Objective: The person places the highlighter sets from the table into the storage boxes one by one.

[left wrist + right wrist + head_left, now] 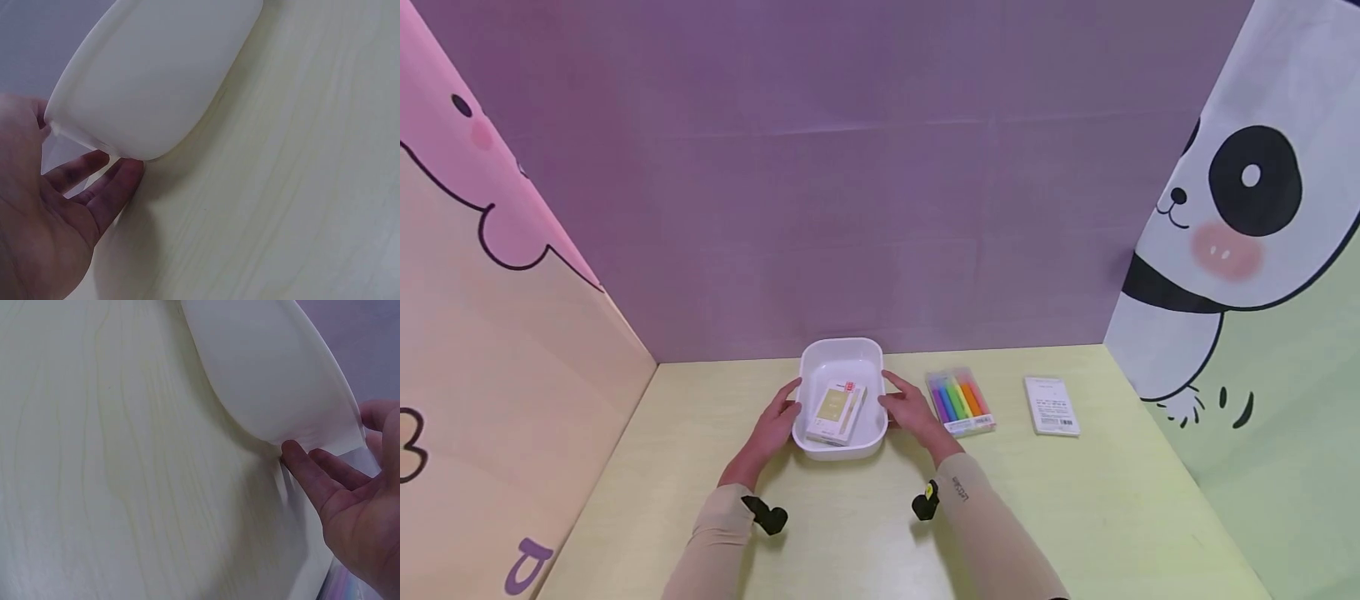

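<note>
A white plastic tray (842,454) with rounded corners is near the back of the table, between the two hands. Inside it lies a small white box with a gold panel (832,407); a second one may be beside or under it. My left hand (775,425) grips the tray's left side, and in the left wrist view its fingertips (128,172) are at the lower edge. On the opposite side, my right hand (912,407) holds the tray with its fingers (300,465) at the bottom edge. I cannot tell whether the tray is lifted.
Right of the tray lies a clear pack of colourful markers (961,402). Farther right is a flat white packet with printed text (1052,407). A purple backdrop (880,208) closes off the pale wooden table (1112,517) behind, with printed panels on both sides.
</note>
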`<state>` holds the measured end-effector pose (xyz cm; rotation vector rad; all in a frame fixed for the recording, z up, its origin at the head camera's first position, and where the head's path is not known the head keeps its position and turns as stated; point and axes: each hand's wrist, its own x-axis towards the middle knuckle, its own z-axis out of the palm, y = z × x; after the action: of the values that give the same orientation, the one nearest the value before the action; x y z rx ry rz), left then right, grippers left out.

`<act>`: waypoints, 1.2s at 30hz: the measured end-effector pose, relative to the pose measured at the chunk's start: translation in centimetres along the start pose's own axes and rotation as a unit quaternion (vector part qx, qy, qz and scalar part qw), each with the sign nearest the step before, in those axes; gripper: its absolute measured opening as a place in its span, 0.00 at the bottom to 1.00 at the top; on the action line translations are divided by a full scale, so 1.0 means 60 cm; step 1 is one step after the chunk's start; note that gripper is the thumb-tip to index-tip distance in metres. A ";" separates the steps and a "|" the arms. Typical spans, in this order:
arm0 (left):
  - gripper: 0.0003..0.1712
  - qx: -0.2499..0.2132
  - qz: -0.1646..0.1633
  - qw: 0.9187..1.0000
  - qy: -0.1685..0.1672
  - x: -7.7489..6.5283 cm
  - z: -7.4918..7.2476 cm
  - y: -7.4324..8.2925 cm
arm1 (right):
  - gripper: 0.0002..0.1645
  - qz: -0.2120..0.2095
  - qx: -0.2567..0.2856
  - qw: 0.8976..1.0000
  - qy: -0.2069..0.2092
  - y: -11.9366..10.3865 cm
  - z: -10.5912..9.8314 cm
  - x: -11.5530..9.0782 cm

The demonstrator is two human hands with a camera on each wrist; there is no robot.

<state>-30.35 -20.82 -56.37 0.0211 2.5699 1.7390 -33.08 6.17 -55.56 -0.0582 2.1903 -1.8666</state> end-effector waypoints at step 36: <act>0.28 -0.002 0.006 1.000 -0.007 -0.002 0.003 -0.008 | 0.31 -0.064 -0.155 0.986 -0.002 -0.007 -0.033 -0.011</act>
<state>-30.21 -20.83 -56.91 0.0473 2.5611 1.7422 -32.97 8.15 -54.74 -0.2682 2.5082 -1.5650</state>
